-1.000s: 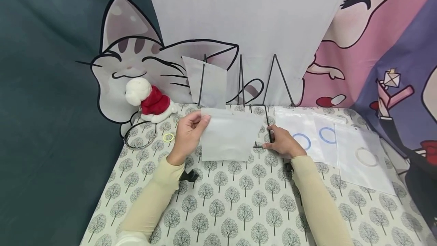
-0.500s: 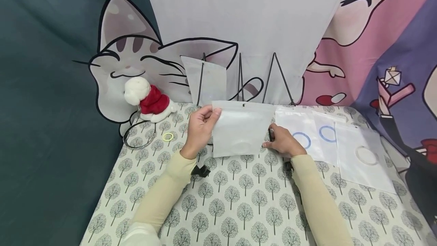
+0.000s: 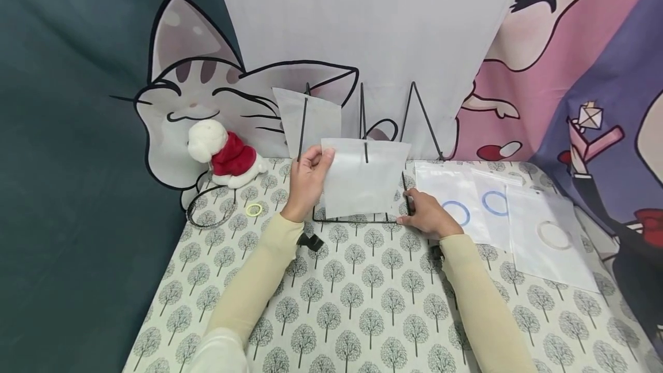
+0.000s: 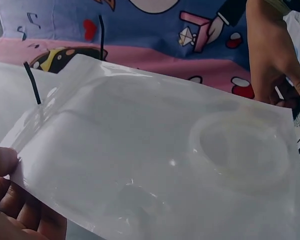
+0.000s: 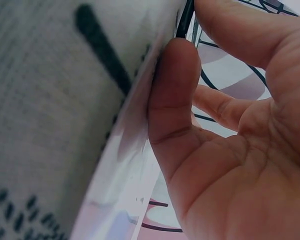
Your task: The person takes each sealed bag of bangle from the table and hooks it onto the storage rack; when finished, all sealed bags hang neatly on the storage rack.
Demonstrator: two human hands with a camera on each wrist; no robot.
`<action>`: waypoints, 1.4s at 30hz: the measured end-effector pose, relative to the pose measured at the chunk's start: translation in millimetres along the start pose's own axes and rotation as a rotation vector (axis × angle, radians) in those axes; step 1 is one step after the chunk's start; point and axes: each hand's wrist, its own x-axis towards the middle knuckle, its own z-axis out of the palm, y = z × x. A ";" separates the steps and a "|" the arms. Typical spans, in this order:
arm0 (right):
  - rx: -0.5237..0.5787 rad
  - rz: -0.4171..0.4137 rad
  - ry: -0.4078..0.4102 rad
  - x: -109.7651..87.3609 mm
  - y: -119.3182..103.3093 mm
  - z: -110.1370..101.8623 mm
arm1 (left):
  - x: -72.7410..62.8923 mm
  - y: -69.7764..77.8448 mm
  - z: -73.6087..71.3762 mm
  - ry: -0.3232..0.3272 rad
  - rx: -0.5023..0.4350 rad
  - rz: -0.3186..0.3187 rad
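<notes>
My left hand (image 3: 309,180) pinches the upper left corner of a frosted plastic zip bag (image 3: 362,180). A pale ring (image 4: 194,142) shows through the bag in the left wrist view. The bag's top edge is at the middle prong of a black wire display rack (image 3: 357,222), and the prong's tip shows in front of the bag. With thumb and fingers, my right hand (image 3: 431,215) grips the right side of the rack's base. Another frosted bag (image 3: 321,122) hangs on the rack's left prong.
Several clear bags lie at the right, including one with a blue ring (image 3: 456,213) and one with a pale ring (image 3: 553,235). A plush toy in red (image 3: 233,154), a dark hoop (image 3: 211,207) and a small yellow ring (image 3: 254,210) are at the left on the tree-patterned cloth (image 3: 336,304).
My left hand has carried the bag right and up to the rack's middle prong, which now shows through in front of it. My right hand has stayed on the rack's base.
</notes>
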 end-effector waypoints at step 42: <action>0.031 0.033 -0.013 -3.1 -2.6 -1.1 | 46.5 -32.4 2.2 0.101 0.073 -0.084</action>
